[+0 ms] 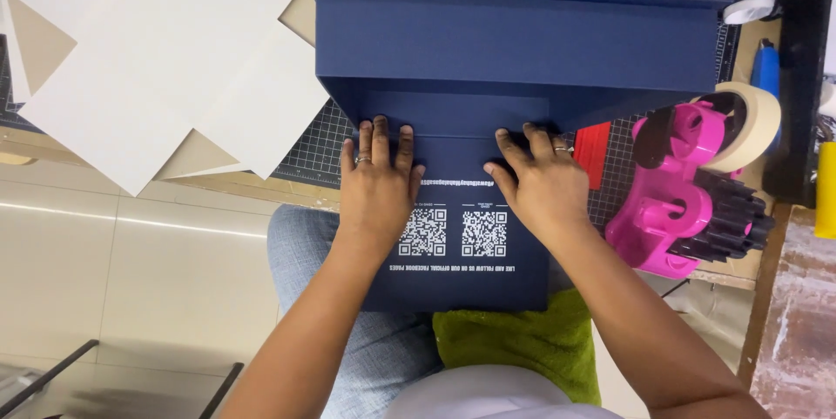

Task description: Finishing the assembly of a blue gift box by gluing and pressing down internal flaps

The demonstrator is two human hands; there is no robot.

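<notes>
A dark blue cardboard box [522, 44] lies folded open across the table edge and my lap. Its near panel carries white square codes and a line of print. My left hand [377, 188] presses flat on that panel, fingers spread toward the fold, a ring on one finger. My right hand [540, 184] presses flat beside it, to the right of the codes, also with a ring. Both palms lie on the board; neither grips it.
White card sheets [165, 44] lie fanned at the left on a gridded cutting mat [313, 149]. A pink tape dispenser [675, 201] with a masking tape roll [753, 123] stands at the right, with a red piece [594, 151] beside it. A green cloth [522, 336] lies on my lap.
</notes>
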